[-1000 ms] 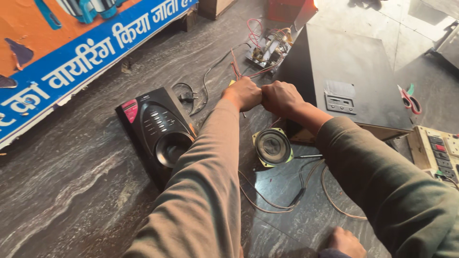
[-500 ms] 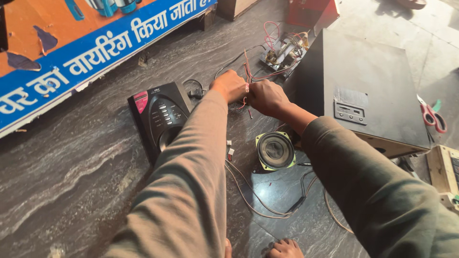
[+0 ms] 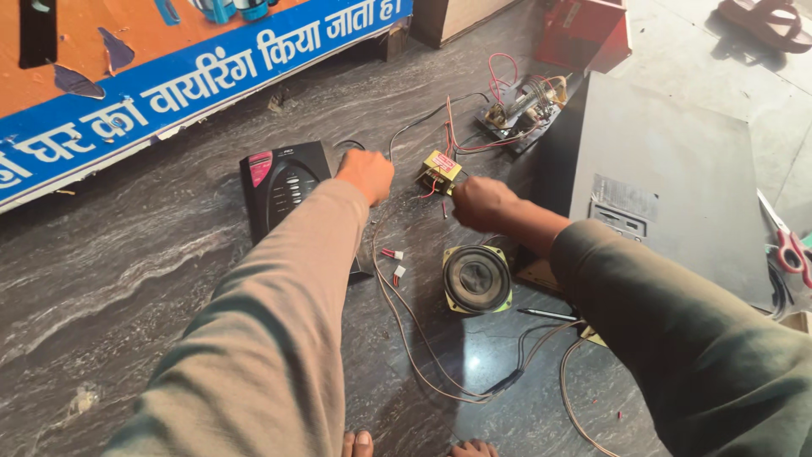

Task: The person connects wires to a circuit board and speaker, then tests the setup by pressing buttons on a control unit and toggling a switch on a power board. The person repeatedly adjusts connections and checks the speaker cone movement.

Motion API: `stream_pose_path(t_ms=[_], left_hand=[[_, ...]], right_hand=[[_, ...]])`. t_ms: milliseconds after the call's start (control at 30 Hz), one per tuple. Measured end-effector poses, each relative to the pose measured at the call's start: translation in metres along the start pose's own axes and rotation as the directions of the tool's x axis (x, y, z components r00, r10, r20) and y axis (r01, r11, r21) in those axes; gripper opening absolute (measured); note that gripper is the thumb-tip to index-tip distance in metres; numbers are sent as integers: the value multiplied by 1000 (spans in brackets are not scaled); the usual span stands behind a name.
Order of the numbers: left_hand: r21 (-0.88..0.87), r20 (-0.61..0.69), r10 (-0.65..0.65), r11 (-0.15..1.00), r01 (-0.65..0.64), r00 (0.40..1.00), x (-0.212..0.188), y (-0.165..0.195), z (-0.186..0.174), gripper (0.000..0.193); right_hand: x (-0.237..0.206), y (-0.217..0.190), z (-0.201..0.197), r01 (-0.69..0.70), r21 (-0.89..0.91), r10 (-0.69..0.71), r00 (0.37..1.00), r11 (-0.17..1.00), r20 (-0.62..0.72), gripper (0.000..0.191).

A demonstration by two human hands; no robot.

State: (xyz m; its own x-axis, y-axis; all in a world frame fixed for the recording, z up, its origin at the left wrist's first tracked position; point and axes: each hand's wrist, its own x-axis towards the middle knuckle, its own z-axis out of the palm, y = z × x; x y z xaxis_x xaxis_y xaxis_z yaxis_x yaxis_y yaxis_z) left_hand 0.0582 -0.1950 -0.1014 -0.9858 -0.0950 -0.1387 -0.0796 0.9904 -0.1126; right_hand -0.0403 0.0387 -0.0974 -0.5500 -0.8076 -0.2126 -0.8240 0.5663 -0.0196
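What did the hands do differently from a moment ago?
The two hands were pressed together over the wires; now they have pulled apart. The left hand sits by the black speaker panel, and the right hand is beside the small yellow transformer, which was hidden before. The round speaker, big black box and scissors stayed put.

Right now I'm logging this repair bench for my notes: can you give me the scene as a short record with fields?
surface: dark veined stone floor
left hand: closed, at thin wires beside the black plastic speaker front panel
right hand: closed, next to the small yellow-wrapped transformer
below hands: round black speaker cone
right side: large grey metal cabinet, red-handled scissors
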Motion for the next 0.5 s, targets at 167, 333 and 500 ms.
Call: stream_pose_path(t_ms=[167, 333, 500], left_hand=[[-180, 335, -28, 979, 93, 942, -11, 14, 13, 37], [-389, 462, 41, 907, 161, 886, -20, 12, 22, 45], [-586, 561, 69, 737, 337, 825, -17, 20, 39, 42]], right_hand=[[-38, -31, 7, 147, -47, -143, 987, 988, 74, 26], [-47, -61, 3, 164, 5, -164, 984, 986, 69, 28], [-49, -79, 11, 267, 101, -274, 960, 958, 59, 28]])
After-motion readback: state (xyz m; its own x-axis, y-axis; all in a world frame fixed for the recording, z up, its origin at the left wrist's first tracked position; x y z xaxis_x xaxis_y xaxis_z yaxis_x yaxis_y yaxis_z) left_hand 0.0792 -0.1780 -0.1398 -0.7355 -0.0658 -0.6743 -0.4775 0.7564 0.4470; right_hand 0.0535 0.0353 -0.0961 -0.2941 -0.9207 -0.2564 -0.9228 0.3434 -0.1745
